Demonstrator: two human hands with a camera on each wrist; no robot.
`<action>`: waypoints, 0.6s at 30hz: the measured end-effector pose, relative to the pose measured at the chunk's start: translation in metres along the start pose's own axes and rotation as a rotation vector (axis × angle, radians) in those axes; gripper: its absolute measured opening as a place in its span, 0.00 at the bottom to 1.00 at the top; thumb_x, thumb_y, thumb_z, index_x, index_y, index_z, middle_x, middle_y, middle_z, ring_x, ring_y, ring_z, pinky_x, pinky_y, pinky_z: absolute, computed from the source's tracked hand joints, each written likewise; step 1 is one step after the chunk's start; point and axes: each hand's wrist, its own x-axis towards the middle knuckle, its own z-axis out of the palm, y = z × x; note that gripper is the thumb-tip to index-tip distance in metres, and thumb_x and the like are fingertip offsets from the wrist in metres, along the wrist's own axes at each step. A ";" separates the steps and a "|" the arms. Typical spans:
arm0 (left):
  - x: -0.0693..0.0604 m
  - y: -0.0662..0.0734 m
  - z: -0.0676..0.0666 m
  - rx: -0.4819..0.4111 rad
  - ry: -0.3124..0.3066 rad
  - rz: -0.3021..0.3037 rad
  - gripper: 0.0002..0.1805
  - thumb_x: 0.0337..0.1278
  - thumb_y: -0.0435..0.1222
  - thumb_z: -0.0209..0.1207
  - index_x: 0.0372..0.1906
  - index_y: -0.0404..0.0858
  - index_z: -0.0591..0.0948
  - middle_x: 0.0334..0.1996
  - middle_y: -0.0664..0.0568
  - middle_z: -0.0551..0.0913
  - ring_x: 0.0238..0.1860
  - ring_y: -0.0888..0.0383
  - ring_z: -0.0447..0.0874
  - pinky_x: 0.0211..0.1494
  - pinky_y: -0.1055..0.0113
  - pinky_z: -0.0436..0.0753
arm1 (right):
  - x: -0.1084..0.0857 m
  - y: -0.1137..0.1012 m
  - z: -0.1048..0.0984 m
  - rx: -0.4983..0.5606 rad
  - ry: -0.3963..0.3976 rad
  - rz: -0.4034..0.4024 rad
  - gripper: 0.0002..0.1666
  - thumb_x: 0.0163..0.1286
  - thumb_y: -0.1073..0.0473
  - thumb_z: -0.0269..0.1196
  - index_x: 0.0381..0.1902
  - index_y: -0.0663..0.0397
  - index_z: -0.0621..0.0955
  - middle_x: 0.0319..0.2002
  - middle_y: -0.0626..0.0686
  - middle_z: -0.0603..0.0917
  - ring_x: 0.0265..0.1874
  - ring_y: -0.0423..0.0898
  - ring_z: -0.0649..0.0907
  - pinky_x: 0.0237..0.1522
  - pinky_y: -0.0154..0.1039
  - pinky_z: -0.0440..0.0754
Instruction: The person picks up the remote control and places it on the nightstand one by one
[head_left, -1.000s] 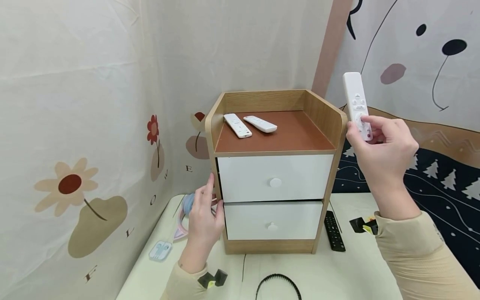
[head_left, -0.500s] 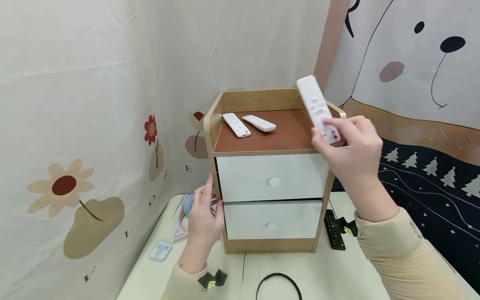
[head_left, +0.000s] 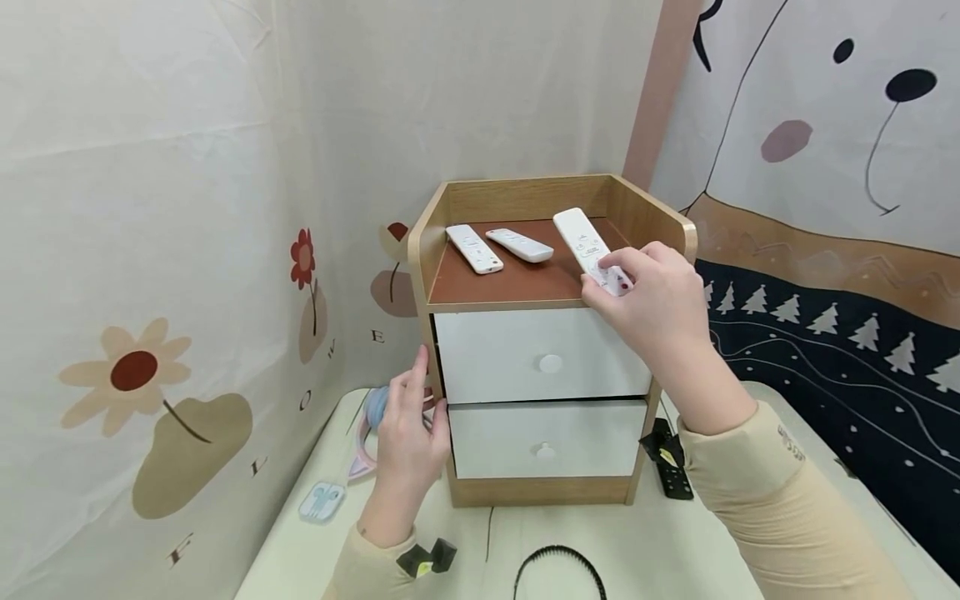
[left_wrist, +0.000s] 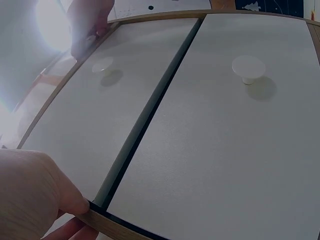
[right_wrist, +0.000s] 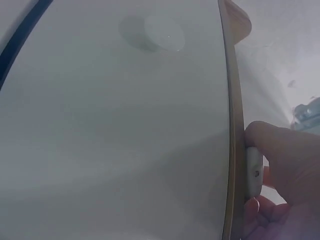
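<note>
My right hand pinches a white remote control between thumb and fingers, over the front right of the small cabinet's brown top. In the right wrist view, the lower end of this white remote is at the top's wooden edge; I cannot tell whether it touches the surface. Two other white remotes, a left one and a middle one, lie on the top. My left hand rests against the cabinet's left side with straight fingers, its thumb at the front edge.
The cabinet has an upper drawer and a lower drawer, both white with round knobs. A black remote lies at its right, partly covered. Boxed earphones, a pink-and-blue headband-like item and a black hair hoop lie around it.
My right hand has moved left and down with the white remote, from beside the cabinet to over its top. The left hand has stayed at the cabinet's side.
</note>
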 end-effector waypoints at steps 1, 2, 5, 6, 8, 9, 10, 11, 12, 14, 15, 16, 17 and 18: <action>0.000 0.000 0.000 0.000 0.002 0.002 0.48 0.59 0.15 0.66 0.85 0.34 0.65 0.54 0.31 0.78 0.44 0.42 0.92 0.43 0.57 0.98 | 0.001 -0.001 0.000 -0.009 -0.019 0.012 0.17 0.67 0.51 0.70 0.45 0.57 0.92 0.35 0.62 0.86 0.34 0.59 0.82 0.31 0.51 0.77; 0.000 0.000 0.000 0.000 0.004 0.003 0.48 0.59 0.15 0.66 0.85 0.34 0.65 0.54 0.30 0.79 0.44 0.42 0.92 0.43 0.57 0.98 | 0.002 -0.003 0.000 -0.016 -0.040 0.023 0.17 0.67 0.50 0.70 0.46 0.57 0.92 0.35 0.62 0.86 0.35 0.60 0.82 0.32 0.52 0.77; 0.001 0.000 0.001 0.001 0.012 0.010 0.48 0.59 0.15 0.66 0.85 0.33 0.65 0.54 0.30 0.79 0.43 0.42 0.91 0.42 0.58 0.98 | 0.008 -0.006 -0.002 -0.016 -0.112 0.066 0.18 0.68 0.49 0.69 0.47 0.56 0.92 0.38 0.62 0.87 0.37 0.60 0.83 0.35 0.52 0.78; 0.001 0.000 0.001 0.002 0.014 0.012 0.48 0.59 0.15 0.66 0.85 0.33 0.65 0.54 0.30 0.79 0.43 0.42 0.91 0.42 0.58 0.98 | 0.010 -0.007 -0.002 -0.014 -0.139 0.082 0.18 0.69 0.49 0.69 0.47 0.56 0.93 0.39 0.62 0.88 0.38 0.60 0.83 0.37 0.52 0.79; 0.001 0.000 0.001 0.001 0.015 0.011 0.48 0.58 0.15 0.66 0.85 0.33 0.65 0.54 0.30 0.79 0.43 0.42 0.91 0.42 0.58 0.98 | 0.014 -0.008 -0.002 -0.016 -0.195 0.114 0.19 0.69 0.48 0.68 0.48 0.55 0.93 0.42 0.63 0.89 0.41 0.61 0.84 0.39 0.52 0.80; 0.001 0.000 0.001 0.001 0.013 0.010 0.48 0.59 0.15 0.66 0.85 0.33 0.65 0.54 0.30 0.79 0.43 0.42 0.91 0.42 0.58 0.98 | 0.016 -0.008 -0.002 -0.018 -0.220 0.127 0.19 0.70 0.48 0.67 0.48 0.54 0.93 0.43 0.63 0.90 0.42 0.61 0.85 0.40 0.53 0.81; 0.001 0.000 0.001 0.001 0.011 0.008 0.48 0.59 0.15 0.66 0.85 0.33 0.65 0.54 0.30 0.79 0.43 0.42 0.91 0.42 0.58 0.98 | 0.018 -0.008 -0.002 -0.022 -0.243 0.141 0.19 0.70 0.47 0.67 0.48 0.54 0.93 0.44 0.63 0.91 0.42 0.61 0.85 0.40 0.53 0.82; 0.001 0.000 0.001 0.000 0.008 0.006 0.48 0.59 0.15 0.66 0.85 0.33 0.65 0.54 0.30 0.79 0.43 0.42 0.92 0.42 0.58 0.98 | 0.020 -0.008 -0.002 -0.025 -0.265 0.154 0.19 0.70 0.47 0.67 0.48 0.53 0.93 0.45 0.63 0.91 0.43 0.61 0.86 0.39 0.53 0.83; 0.001 0.000 0.001 0.000 0.006 0.004 0.48 0.59 0.15 0.66 0.85 0.33 0.65 0.54 0.30 0.79 0.44 0.42 0.92 0.43 0.58 0.98 | 0.022 -0.009 -0.001 -0.026 -0.286 0.164 0.19 0.69 0.47 0.66 0.48 0.52 0.93 0.45 0.63 0.92 0.43 0.60 0.86 0.39 0.52 0.83; 0.001 0.001 0.001 0.001 0.004 0.005 0.48 0.59 0.15 0.66 0.85 0.33 0.65 0.54 0.30 0.79 0.44 0.42 0.92 0.43 0.58 0.98 | 0.027 -0.009 0.000 -0.023 -0.322 0.184 0.18 0.69 0.46 0.66 0.47 0.50 0.93 0.46 0.63 0.93 0.43 0.59 0.87 0.38 0.50 0.83; 0.001 0.001 0.001 0.000 0.005 0.005 0.48 0.59 0.15 0.66 0.85 0.33 0.65 0.54 0.30 0.79 0.44 0.42 0.91 0.43 0.58 0.98 | 0.029 -0.009 0.001 -0.018 -0.337 0.195 0.18 0.69 0.46 0.66 0.46 0.49 0.93 0.46 0.62 0.93 0.44 0.58 0.88 0.37 0.50 0.83; 0.001 0.001 0.001 0.000 0.005 0.007 0.48 0.59 0.15 0.66 0.85 0.33 0.65 0.54 0.30 0.79 0.44 0.42 0.91 0.43 0.58 0.98 | 0.031 -0.010 0.002 -0.011 -0.350 0.207 0.17 0.68 0.46 0.66 0.45 0.49 0.92 0.46 0.62 0.93 0.44 0.57 0.88 0.37 0.49 0.83; 0.001 0.001 0.001 0.001 0.005 0.009 0.48 0.59 0.15 0.66 0.85 0.33 0.65 0.54 0.30 0.78 0.44 0.42 0.91 0.43 0.57 0.98 | 0.032 -0.010 0.002 -0.005 -0.364 0.217 0.17 0.68 0.46 0.65 0.45 0.48 0.92 0.46 0.62 0.93 0.45 0.57 0.88 0.38 0.49 0.84; 0.001 0.001 0.001 0.001 0.005 0.010 0.48 0.59 0.15 0.66 0.85 0.33 0.64 0.54 0.30 0.79 0.44 0.42 0.91 0.43 0.57 0.98 | 0.034 -0.010 0.003 0.001 -0.374 0.227 0.17 0.67 0.46 0.65 0.44 0.48 0.92 0.47 0.61 0.93 0.46 0.57 0.89 0.39 0.48 0.84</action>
